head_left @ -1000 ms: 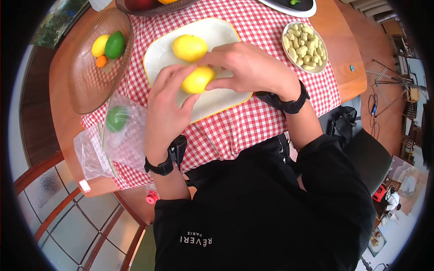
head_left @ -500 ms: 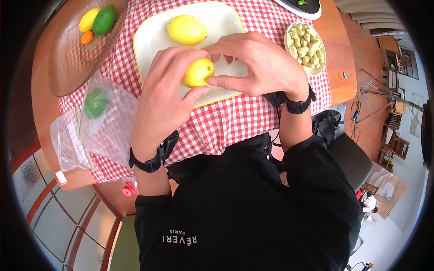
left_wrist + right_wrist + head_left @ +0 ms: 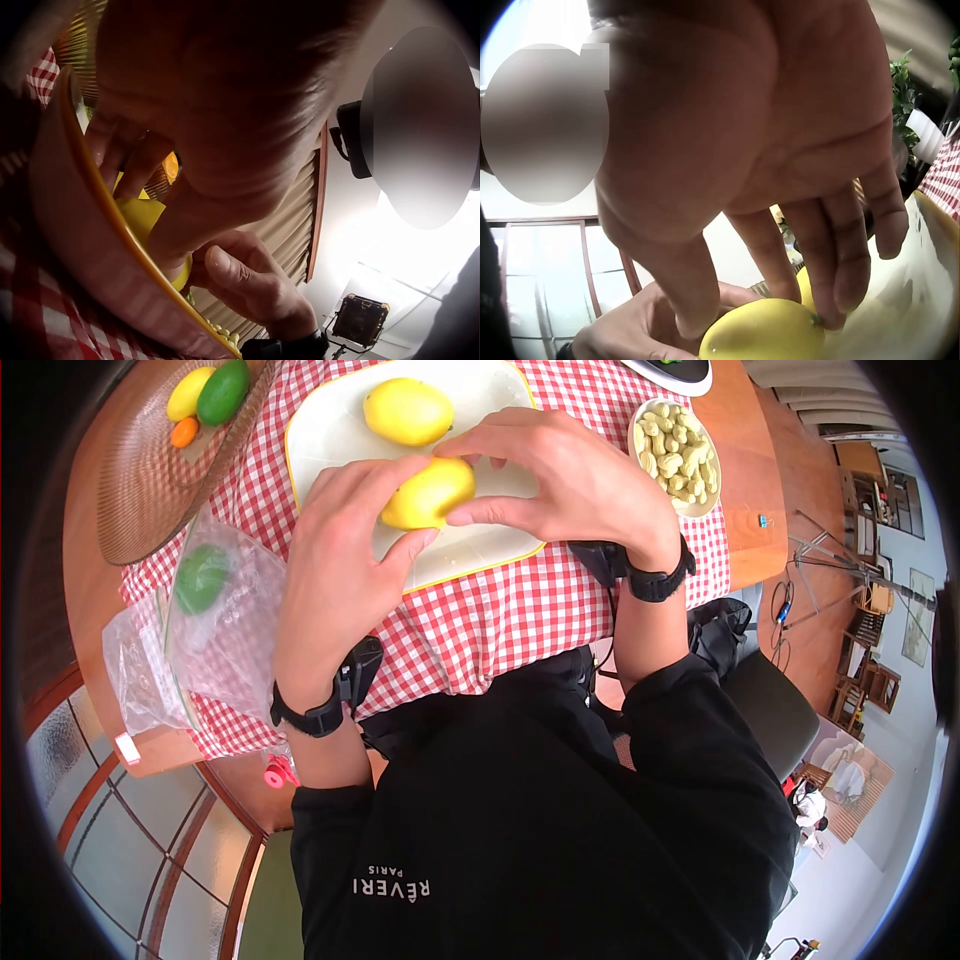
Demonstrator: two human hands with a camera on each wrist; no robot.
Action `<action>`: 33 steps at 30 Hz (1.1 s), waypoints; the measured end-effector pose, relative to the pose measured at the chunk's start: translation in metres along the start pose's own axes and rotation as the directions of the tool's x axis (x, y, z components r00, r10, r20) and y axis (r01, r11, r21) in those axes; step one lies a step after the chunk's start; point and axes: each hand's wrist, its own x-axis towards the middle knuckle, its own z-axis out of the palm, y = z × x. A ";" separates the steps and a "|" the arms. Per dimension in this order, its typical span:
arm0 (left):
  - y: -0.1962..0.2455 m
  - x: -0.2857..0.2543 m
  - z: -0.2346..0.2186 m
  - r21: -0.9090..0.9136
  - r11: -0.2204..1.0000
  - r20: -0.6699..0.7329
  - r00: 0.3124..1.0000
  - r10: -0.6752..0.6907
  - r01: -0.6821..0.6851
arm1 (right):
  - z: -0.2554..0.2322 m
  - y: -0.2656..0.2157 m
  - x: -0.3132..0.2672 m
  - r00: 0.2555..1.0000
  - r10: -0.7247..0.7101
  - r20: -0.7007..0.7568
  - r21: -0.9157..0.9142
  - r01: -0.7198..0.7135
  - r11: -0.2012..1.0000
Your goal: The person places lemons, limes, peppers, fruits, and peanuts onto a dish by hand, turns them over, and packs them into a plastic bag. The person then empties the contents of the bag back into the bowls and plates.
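Two yellow lemons lie in a white rectangular dish with a yellow rim (image 3: 465, 572). The nearer lemon (image 3: 430, 493) is between both hands, over the dish. My left hand (image 3: 335, 560) holds its left side, fingers on the far side and thumb on the near side. From the right, my right hand (image 3: 575, 485) holds the same lemon with bent thumb and index finger; its other fingers hang loosely above the dish. The farther lemon (image 3: 408, 412) sits just beyond the fingertips. In the right wrist view, the held lemon (image 3: 765, 334) shows a small greenish stem end.
A ribbed brown glass bowl (image 3: 135, 510) with a lemon, a green fruit and a small orange fruit stands at left. A clear plastic bag (image 3: 235, 625) with a green fruit lies nearer. At right is a bowl of peanuts (image 3: 675, 455) on the checked cloth (image 3: 520, 615).
The nearer lemon has turned between the fingers; its stem end faced up half a second ago and is out of sight in the head view now. The head view has shifted.
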 end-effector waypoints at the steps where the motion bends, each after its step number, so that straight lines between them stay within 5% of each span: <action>1: 0.000 0.000 0.000 0.001 1.000 -0.001 1.000 0.001 -0.001 | 0.002 0.000 0.001 1.000 0.030 0.009 -0.009 -0.030 1.000; 10: 0.002 0.002 0.005 -0.089 0.981 -0.155 0.975 0.160 -0.175 | 0.007 0.009 -0.001 1.000 0.017 0.000 -0.066 -0.017 0.998; 15: 0.003 0.001 0.004 -0.067 0.990 -0.054 0.992 0.117 -0.121 | 0.000 0.003 0.001 0.997 -0.033 -0.071 -0.008 0.033 0.999; 21: 0.001 0.001 0.004 -0.129 0.991 -0.027 0.999 0.019 -0.023 | 0.001 -0.004 0.003 0.989 0.142 0.028 -0.041 -0.141 0.989; 27: 0.005 -0.001 0.001 0.027 1.000 0.022 1.000 -0.006 0.005 | 0.001 0.009 -0.002 0.999 0.023 -0.045 0.011 -0.023 1.000; 33: 0.002 0.001 0.005 -0.059 0.998 -0.117 0.993 0.029 -0.036 | 0.003 0.008 0.000 0.991 -0.018 -0.131 -0.036 0.013 0.999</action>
